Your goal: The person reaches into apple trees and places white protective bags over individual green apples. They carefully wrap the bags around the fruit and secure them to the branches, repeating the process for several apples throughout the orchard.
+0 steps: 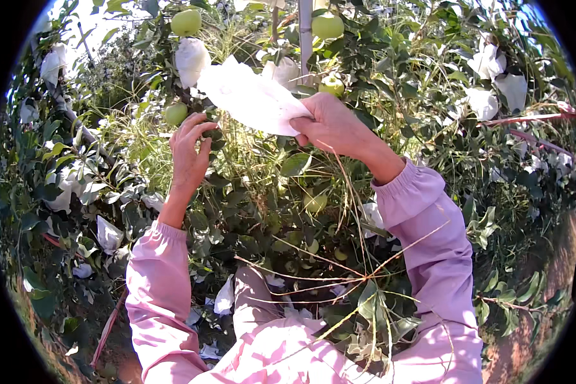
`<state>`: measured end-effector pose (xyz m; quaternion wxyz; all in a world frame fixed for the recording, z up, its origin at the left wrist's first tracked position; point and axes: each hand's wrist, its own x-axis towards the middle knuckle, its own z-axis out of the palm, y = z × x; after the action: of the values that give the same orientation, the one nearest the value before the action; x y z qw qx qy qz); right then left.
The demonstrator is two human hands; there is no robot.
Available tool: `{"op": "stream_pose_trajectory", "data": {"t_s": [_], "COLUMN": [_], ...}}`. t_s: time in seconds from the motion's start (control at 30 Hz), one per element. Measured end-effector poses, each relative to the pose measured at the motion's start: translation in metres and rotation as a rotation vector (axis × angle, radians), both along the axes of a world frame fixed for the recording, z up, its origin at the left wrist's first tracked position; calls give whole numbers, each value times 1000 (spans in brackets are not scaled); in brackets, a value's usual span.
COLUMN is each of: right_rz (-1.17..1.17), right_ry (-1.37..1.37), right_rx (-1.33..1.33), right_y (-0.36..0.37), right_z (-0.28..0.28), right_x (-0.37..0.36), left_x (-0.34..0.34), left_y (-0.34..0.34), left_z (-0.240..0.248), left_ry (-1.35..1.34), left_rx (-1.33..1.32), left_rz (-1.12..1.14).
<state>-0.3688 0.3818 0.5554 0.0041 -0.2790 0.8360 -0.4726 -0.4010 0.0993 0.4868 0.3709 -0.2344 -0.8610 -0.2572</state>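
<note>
My right hand [333, 126] pinches the near end of a white fruit bag [253, 96], thumb against its edge. The bag stretches up and to the left, bright in the sun, above the gap between my hands. My left hand [191, 150] is raised with fingers bent and apart, and nothing shows in it. Just above its fingertips hangs a bare green apple [176, 114]; whether the fingers touch it or the leaves beside it I cannot tell. Another white bag [191, 62] hangs behind, with a green apple [186, 22] above it.
A pale upright post [306, 41] stands beyond the bag, with green apples [328, 26] beside it. More white bags [482, 102] hang among leaves at both sides. Thin bare stems [365, 278] spread in front of my right forearm. A pink strap [531, 119] runs along the right.
</note>
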Motion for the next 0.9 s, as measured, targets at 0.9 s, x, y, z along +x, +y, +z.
{"op": "stream_pose_trajectory", "data": {"t_s": [0.9], "right_rz": [-201], "right_ry": [516], "right_rx": [-257], "right_y": [-127], "right_z": [47], "right_x": [-236], "left_x": [-184], "left_y": [-14], "left_z": [104], "left_ry": [231], "left_rx": [421], "left_rz": [196]}}
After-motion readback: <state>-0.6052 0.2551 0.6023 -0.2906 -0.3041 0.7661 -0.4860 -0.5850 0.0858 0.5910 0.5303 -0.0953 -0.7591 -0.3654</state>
